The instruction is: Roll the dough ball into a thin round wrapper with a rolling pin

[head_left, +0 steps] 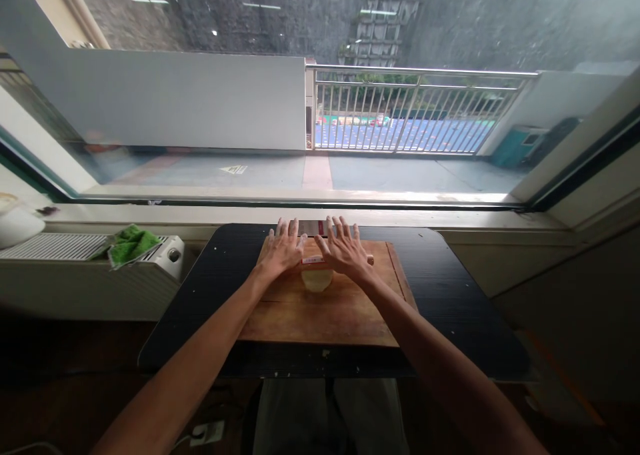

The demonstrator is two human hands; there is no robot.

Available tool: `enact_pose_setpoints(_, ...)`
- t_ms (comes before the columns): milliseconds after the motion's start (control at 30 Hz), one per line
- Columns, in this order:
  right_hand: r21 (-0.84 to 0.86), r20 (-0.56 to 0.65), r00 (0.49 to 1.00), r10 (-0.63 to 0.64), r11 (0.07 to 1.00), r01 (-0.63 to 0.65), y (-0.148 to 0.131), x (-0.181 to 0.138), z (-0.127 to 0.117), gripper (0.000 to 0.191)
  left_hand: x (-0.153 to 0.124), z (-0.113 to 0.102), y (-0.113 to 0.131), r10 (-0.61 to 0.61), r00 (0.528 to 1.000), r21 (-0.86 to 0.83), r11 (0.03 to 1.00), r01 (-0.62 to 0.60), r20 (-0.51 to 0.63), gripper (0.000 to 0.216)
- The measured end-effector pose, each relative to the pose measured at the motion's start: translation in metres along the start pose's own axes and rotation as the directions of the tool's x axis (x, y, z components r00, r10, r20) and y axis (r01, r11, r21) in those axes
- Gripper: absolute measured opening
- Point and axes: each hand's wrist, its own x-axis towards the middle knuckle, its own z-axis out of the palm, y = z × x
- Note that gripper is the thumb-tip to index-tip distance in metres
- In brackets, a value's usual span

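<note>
A pale round piece of dough (pixel 317 280) lies on a wooden board (pixel 320 315) set on a small black table (pixel 450 295). A wooden rolling pin (pixel 314 260) with a pink label lies across the dough's far edge. My left hand (pixel 280 249) and my right hand (pixel 344 248) rest flat on the pin, fingers stretched out and spread, palms pressing down on it. Most of the pin is hidden under my hands.
A wide window (pixel 320 108) with a sill runs behind the table. At the left stands a white radiator (pixel 60 248) with a green cloth (pixel 131 243) on it and a white pot (pixel 17 225). A power strip (pixel 207 433) lies on the floor.
</note>
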Motion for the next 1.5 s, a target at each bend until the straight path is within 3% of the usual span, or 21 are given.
enact_pose_setpoints(333, 0.007, -0.075, 0.996, 0.047, 0.999, -0.046, -0.013, -0.065, 0.016, 0.084, -0.065, -0.008, 0.019, 0.024, 0.997, 0.014, 1.0, -0.023, -0.07, 0.073)
enact_pose_setpoints(467, 0.059, -0.094, 0.995, 0.043, 0.998, -0.037, -0.016, -0.079, 0.015, 0.08, -0.075, -0.007, 0.02, 0.043, 0.995, 0.024, 0.999, -0.041, -0.091, 0.072)
enact_pose_setpoints(733, 0.059, -0.033, 0.996, 0.079, 0.995, -0.077, -0.009, -0.042, 0.008, 0.082, -0.04, -0.015, 0.018, 0.026, 0.999, 0.049, 0.998, -0.024, -0.044, 0.071)
enact_pose_setpoints(1100, 0.164, 0.102, 0.995, 0.011, 0.986, -0.027, 0.006, 0.028, -0.006, 0.083, 0.004, -0.016, 0.014, -0.054, 0.998, 0.02, 0.998, 0.053, 0.025, 0.073)
enact_pose_setpoints(1267, 0.114, 0.046, 0.998, -0.051, 0.992, 0.046, 0.008, 0.021, -0.002, 0.08, -0.011, -0.013, 0.02, -0.135, 0.991, -0.013, 0.991, 0.135, 0.004, 0.075)
enact_pose_setpoints(1500, 0.058, -0.013, 0.988, -0.155, 0.986, 0.156, 0.011, -0.002, 0.002, 0.081, -0.061, -0.003, 0.043, -0.174, 0.979, -0.052, 0.984, 0.169, -0.106, 0.075)
